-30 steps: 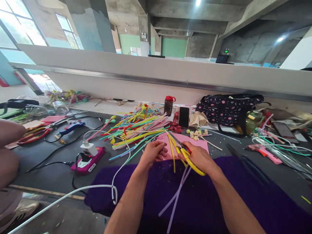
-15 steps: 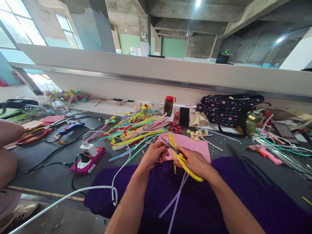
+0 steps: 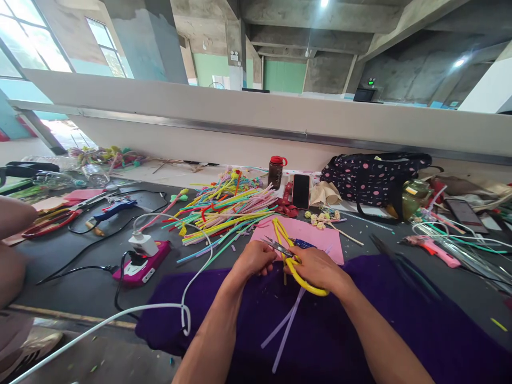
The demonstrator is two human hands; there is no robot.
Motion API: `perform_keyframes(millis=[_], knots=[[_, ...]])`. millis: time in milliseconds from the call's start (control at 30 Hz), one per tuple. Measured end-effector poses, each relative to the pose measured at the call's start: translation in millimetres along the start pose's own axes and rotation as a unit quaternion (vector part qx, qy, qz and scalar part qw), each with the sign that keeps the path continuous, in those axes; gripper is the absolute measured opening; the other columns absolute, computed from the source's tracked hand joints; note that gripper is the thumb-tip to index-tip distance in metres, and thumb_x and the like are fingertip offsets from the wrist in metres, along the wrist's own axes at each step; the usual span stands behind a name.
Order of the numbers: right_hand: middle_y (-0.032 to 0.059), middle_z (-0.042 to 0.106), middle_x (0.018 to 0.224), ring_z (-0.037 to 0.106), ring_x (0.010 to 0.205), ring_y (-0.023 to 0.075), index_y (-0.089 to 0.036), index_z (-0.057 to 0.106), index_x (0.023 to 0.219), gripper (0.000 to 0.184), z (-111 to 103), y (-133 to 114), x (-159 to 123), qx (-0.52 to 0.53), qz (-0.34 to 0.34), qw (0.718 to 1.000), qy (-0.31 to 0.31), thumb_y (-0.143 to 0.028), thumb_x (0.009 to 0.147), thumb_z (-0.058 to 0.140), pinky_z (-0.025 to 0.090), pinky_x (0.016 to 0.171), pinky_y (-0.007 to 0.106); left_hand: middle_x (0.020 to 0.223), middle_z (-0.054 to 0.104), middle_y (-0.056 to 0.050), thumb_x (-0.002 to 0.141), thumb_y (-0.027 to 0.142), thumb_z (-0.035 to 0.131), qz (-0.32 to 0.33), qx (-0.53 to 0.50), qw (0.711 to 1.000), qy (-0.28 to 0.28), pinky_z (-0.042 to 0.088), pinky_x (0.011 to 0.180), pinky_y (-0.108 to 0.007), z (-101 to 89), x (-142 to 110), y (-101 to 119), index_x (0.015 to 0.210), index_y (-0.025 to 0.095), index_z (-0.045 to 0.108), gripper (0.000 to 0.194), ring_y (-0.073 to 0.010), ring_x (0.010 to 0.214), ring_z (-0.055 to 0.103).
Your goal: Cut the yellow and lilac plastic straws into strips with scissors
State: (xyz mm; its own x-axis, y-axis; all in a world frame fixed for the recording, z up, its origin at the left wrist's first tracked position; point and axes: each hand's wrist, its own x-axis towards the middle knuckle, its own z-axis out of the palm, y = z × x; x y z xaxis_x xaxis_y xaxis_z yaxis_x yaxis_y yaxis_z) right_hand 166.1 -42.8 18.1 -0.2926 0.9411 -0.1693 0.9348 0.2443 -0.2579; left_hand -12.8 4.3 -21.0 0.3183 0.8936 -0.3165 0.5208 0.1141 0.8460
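Observation:
My right hand (image 3: pixel 318 265) is closed round a pair of scissors (image 3: pixel 301 280) with yellow handles. Their blades point left towards my left hand (image 3: pixel 256 258), whose fingers are pinched together. What those fingers hold is hidden. A bent yellow strip (image 3: pixel 279 230) rises beside the blades, between both hands. Two pale purple strips (image 3: pixel 286 335) cross below my right hand over a dark purple cloth (image 3: pixel 168 309); whether that hand also grips them I cannot tell. A pink sheet (image 3: pixel 332 242) lies behind the hands, with a small dark blue item (image 3: pixel 303 244) showing against it.
Many coloured strips (image 3: pixel 224 213) lie beyond my left hand. A magenta power strip (image 3: pixel 158 261) with cables stands left. Farther back are a bottle (image 3: pixel 275 173), a phone (image 3: pixel 301 192) and a patterned bag (image 3: pixel 360 178). A pink glue gun (image 3: pixel 440 253) lies right; another person's knee (image 3: pixel 14 266) is left.
The scissors and my right hand have shifted slightly, and the yellow strip now shows less below the blades. The small blue item has come into sight. My left hand stays pinched.

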Motion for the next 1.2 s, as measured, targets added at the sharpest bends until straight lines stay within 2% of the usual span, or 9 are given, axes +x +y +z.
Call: perform_keyframes(millis=[133, 333, 500, 633, 733, 867, 967, 1067, 1200], knots=[[0.0108, 0.067, 0.09, 0.062, 0.084, 0.026, -0.021, 0.055, 0.112, 0.046, 6, -4, 2, -0.038, 0.014, 0.999, -0.003, -0.052, 0.08, 0.044, 0.037, 0.064, 0.029, 0.05, 0.057, -0.001, 0.069, 0.046, 0.055, -0.015, 0.041, 0.999, -0.02, 0.031, 0.033, -0.017, 1.9, 0, 0, 0.065, 0.013, 0.062, 0.035, -0.0088, 0.037, 0.049], [0.0112, 0.067, 0.088, 0.063, 0.084, 0.0269, -0.019, 0.058, 0.103, 0.038, 8, -6, 1, -0.047, 0.0, 0.999, 0.016, -0.046, 0.081, 0.043, 0.04, 0.064, 0.03, 0.049, 0.057, 0.0, 0.072, 0.044, 0.055, -0.032, 0.058, 0.997, -0.026, 0.033, 0.036, -0.018, 2.8, 2, -1, 0.079, 0.015, 0.069, 0.033, -0.01, 0.038, 0.049], [0.0121, 0.067, 0.09, 0.063, 0.085, 0.027, -0.018, 0.06, 0.101, 0.036, 7, -7, 2, -0.052, 0.006, 0.999, 0.011, -0.043, 0.081, 0.043, 0.041, 0.066, 0.031, 0.047, 0.057, -0.001, 0.068, 0.049, 0.057, -0.034, 0.058, 0.997, -0.025, 0.034, 0.034, -0.02, 3.2, 4, -2, 0.071, 0.014, 0.067, 0.036, -0.0116, 0.037, 0.05], [0.0138, 0.067, 0.091, 0.063, 0.087, 0.0265, -0.016, 0.06, 0.102, 0.035, 9, -9, 3, -0.052, 0.009, 0.999, -0.001, -0.04, 0.082, 0.045, 0.041, 0.067, 0.03, 0.044, 0.055, -0.001, 0.065, 0.053, 0.058, -0.046, 0.06, 0.997, -0.017, 0.034, 0.033, -0.02, 3.9, 3, 1, 0.055, 0.014, 0.06, 0.04, -0.0114, 0.034, 0.048], [0.0134, 0.068, 0.09, 0.063, 0.085, 0.0262, -0.017, 0.061, 0.103, 0.035, 10, -7, 3, -0.045, 0.011, 0.999, 0.002, -0.041, 0.082, 0.047, 0.04, 0.065, 0.029, 0.045, 0.057, -0.002, 0.065, 0.049, 0.058, -0.046, 0.047, 0.998, -0.011, 0.033, 0.033, -0.019, 3.6, 2, 1, 0.053, 0.014, 0.058, 0.037, -0.0112, 0.034, 0.049], [0.0087, 0.068, 0.091, 0.063, 0.084, 0.0252, -0.024, 0.055, 0.111, 0.044, 3, 0, -1, -0.011, 0.009, 0.999, 0.039, -0.053, 0.079, 0.047, 0.037, 0.063, 0.028, 0.047, 0.059, -0.001, 0.07, 0.029, 0.053, -0.025, 0.0, 0.999, 0.035, 0.035, 0.033, -0.018, -0.1, 3, 1, 0.061, 0.014, 0.057, 0.018, -0.0112, 0.036, 0.052], [0.0053, 0.068, 0.088, 0.063, 0.081, 0.0238, -0.027, 0.051, 0.114, 0.048, -6, 5, -4, 0.014, 0.017, 0.996, 0.087, -0.058, 0.079, 0.044, 0.035, 0.062, 0.027, 0.054, 0.061, -0.001, 0.071, 0.023, 0.051, -0.006, -0.076, 0.994, 0.078, 0.038, 0.037, -0.017, -5.1, 5, 2, 0.069, 0.013, 0.055, 0.01, -0.0095, 0.039, 0.054], [0.0028, 0.068, 0.087, 0.063, 0.081, 0.0222, -0.028, 0.049, 0.115, 0.048, -13, 6, -5, 0.041, 0.019, 0.993, 0.111, -0.057, 0.077, 0.047, 0.034, 0.061, 0.026, 0.061, 0.063, -0.001, 0.07, 0.026, 0.057, 0.028, -0.211, 0.973, 0.088, 0.039, 0.037, -0.016, -10.5, 3, 5, 0.077, 0.014, 0.055, 0.014, -0.0077, 0.041, 0.054], [0.0013, 0.067, 0.089, 0.062, 0.078, 0.02, -0.028, 0.047, 0.117, 0.049, -15, 2, -7, 0.058, 0.014, 0.993, 0.106, -0.054, 0.076, 0.051, 0.033, 0.059, 0.025, 0.063, 0.062, -0.001, 0.065, 0.028, 0.066, 0.063, -0.341, 0.934, 0.089, 0.039, 0.037, -0.014, -16.7, -3, 8, 0.076, 0.012, 0.055, 0.022, -0.005, 0.042, 0.052]])
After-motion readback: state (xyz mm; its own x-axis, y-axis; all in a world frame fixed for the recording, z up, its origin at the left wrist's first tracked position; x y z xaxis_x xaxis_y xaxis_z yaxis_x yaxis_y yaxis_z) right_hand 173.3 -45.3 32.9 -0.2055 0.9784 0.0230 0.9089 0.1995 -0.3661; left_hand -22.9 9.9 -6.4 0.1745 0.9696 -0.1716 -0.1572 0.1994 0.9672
